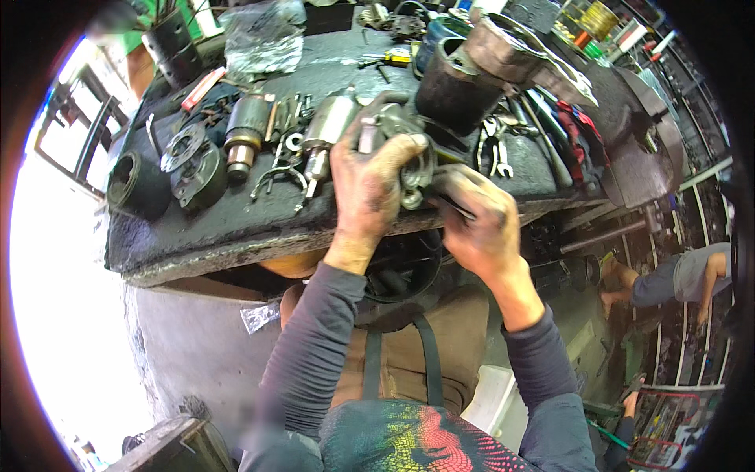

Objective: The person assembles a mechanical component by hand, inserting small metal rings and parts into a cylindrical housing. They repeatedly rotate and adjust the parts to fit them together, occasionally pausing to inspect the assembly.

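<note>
Over the front edge of the bench, my left hand (368, 185) is closed around a grey cast-metal housing (399, 124), with the thumb across its top. Beside the housing's lower right side, my right hand (480, 216) has its fingers curled in a pinch. Something dark and thin shows at those fingers, but blur hides its kind. Left of my left hand lie a silver cylindrical motor part (334, 118), a forked metal lever (279, 171) and a copper-ended armature (248, 134). Farther left are a round metal end cover (197, 169) and a dark hollow cylinder (138, 185).
A tall black can (454, 93) stands behind my right hand, with a large metal casting (515, 51) leaning on it. Pliers (489, 145) and other hand tools lie to its right. A crumpled plastic bag (266, 39) sits at the back. Another person (680, 279) is at far right.
</note>
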### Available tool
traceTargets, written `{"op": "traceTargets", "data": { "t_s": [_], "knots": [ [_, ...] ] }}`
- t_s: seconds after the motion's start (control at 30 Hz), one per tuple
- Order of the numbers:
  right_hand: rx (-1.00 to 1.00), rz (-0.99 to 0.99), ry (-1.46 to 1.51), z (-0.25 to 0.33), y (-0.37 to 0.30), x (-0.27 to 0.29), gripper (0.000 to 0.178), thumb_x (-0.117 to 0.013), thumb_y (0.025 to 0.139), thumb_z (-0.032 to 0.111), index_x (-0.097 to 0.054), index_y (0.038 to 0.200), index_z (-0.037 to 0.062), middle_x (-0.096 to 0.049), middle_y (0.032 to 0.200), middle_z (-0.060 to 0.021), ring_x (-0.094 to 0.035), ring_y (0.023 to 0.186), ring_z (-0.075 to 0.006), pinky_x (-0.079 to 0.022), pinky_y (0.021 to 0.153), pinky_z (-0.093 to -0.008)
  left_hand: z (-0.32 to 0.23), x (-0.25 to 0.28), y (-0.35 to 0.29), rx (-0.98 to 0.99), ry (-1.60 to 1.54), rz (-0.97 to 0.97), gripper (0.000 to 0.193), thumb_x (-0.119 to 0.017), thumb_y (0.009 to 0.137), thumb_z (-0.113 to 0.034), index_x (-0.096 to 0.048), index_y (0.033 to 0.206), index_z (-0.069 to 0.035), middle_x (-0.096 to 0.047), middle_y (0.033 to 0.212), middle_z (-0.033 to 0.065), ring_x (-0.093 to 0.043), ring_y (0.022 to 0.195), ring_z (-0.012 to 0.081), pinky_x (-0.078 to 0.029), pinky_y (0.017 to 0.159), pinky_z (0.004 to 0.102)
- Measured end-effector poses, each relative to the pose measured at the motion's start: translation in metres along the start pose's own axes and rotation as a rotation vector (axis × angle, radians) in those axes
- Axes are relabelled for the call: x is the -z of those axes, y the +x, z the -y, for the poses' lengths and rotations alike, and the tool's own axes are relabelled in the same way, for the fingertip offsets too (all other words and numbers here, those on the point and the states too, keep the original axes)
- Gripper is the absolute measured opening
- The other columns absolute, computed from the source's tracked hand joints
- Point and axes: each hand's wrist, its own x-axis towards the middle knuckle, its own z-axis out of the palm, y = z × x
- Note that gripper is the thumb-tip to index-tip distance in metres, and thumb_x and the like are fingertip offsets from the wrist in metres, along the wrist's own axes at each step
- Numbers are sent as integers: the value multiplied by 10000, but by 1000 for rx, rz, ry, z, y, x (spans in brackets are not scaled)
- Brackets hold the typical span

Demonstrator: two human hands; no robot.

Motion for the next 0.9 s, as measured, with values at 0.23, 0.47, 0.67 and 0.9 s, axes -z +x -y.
{"op": "traceTargets", "data": {
  "t_s": [0.23, 0.47, 0.67, 0.9],
  "knots": [
    [-14, 49, -71, -11, -7, -1, 450, -722, 672, -72, -720, 1113, 18, -736, 1150, -192, -721, 1067, -386, -598, 928, -436, 2, -2, 3, -180, 282, 36, 267, -730, 835, -10, -754, 1099, -42, -727, 1007, 128, -697, 880, 221, -561, 825, 320],
    [23, 46, -101, -12, -2, -2, 446, -699, 658, -61, -711, 1097, 12, -733, 1162, -194, -713, 1083, -391, -587, 951, -445, 1, 0, 10, -35, 207, 34, 376, -745, 841, -65, -704, 1203, 27, -733, 991, 60, -672, 873, 136, -554, 813, 292],
    [110, 26, -59, -11, -3, -1, 476, -704, 645, -64, -720, 1111, 29, -736, 1119, -188, -711, 1059, -396, -593, 933, -455, 0, 0, 7, -189, 340, -6, 268, -759, 831, -48, -750, 1098, -23, -733, 1025, 115, -702, 880, 194, -569, 819, 329],
    [47, 21, -45, -17, -8, -6, 477, -713, 652, -46, -718, 1126, 6, -725, 1183, -220, -697, 1126, -408, -578, 986, -453, 8, 2, 9, -305, 477, 89, 233, -776, 796, -16, -785, 1023, -70, -711, 1038, 152, -708, 901, 283, -568, 812, 359]
  ]
}}
